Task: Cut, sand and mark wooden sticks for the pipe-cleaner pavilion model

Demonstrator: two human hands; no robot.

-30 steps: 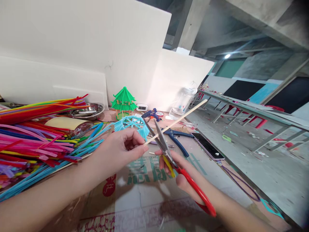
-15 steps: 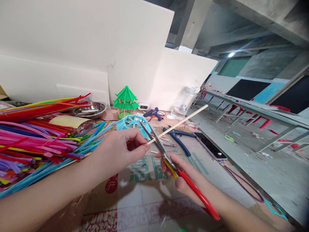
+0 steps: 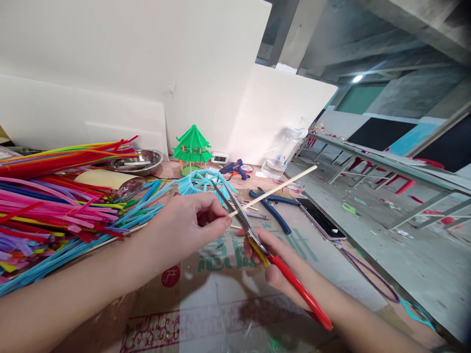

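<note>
My left hand [image 3: 187, 228] pinches the near end of a thin wooden stick [image 3: 279, 188], which points up and to the right over the table. My right hand [image 3: 274, 260] grips red-handled scissors [image 3: 257, 240]. Their metal blades cross the stick just beside my left fingertips. Behind my hands lies a light blue pipe-cleaner frame [image 3: 204, 181], and further back stands a small green pagoda model [image 3: 192, 149].
A big heap of coloured pipe cleaners [image 3: 55, 196] fills the left of the cardboard-covered table [image 3: 228, 294]. Blue pliers [image 3: 270, 206], a phone [image 3: 322, 218], a blue glue gun [image 3: 235, 168], a metal dish [image 3: 138, 162] and a clear jar [image 3: 281, 154] lie beyond. White boards stand behind.
The scissor blades have closed in around the stick near my left fingertips. Both hands stay in about the same place; the view has shifted slightly.
</note>
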